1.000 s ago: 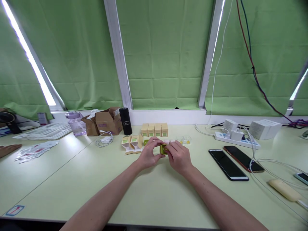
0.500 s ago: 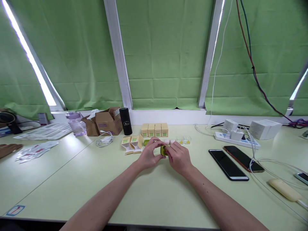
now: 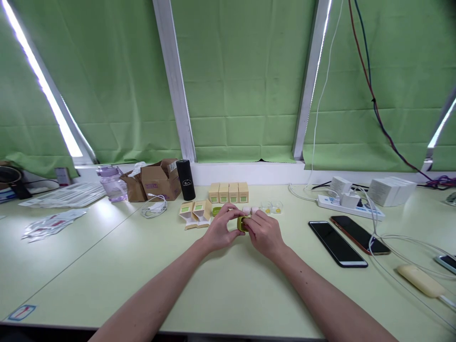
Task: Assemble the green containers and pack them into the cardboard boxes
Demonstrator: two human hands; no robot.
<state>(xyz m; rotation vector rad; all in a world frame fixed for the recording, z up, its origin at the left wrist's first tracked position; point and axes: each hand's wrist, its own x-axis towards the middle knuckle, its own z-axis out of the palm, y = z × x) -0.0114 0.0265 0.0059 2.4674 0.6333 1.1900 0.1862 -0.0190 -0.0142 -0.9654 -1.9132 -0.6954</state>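
Observation:
Between thumb and fingers, my left hand (image 3: 221, 229) holds a small olive-green case (image 3: 242, 223) with its opening turned to the right. The fingertips of my right hand (image 3: 264, 232) are bent together at that opening; whether they grip anything inside is hidden. Behind my left hand lies another green piece (image 3: 215, 211), partly covered. Two small white-pink items (image 3: 250, 210) sit just beyond my right fingers. Clear plastic pieces with yellow centres (image 3: 271, 208) lie to their right. Two opened small cardboard boxes (image 3: 195, 213) rest left of my hands.
A row of closed small boxes (image 3: 228, 192) stands behind. Further left are a black cylinder (image 3: 185, 179), a brown carton (image 3: 161, 181), a white cable (image 3: 155, 207) and a purple bottle (image 3: 112, 183). Two phones (image 3: 337, 243) and a power strip (image 3: 350, 206) with trailing cords lie right.
Another person's hand at the far left has gone out of view. Both of my hands stay almost still around the green case.

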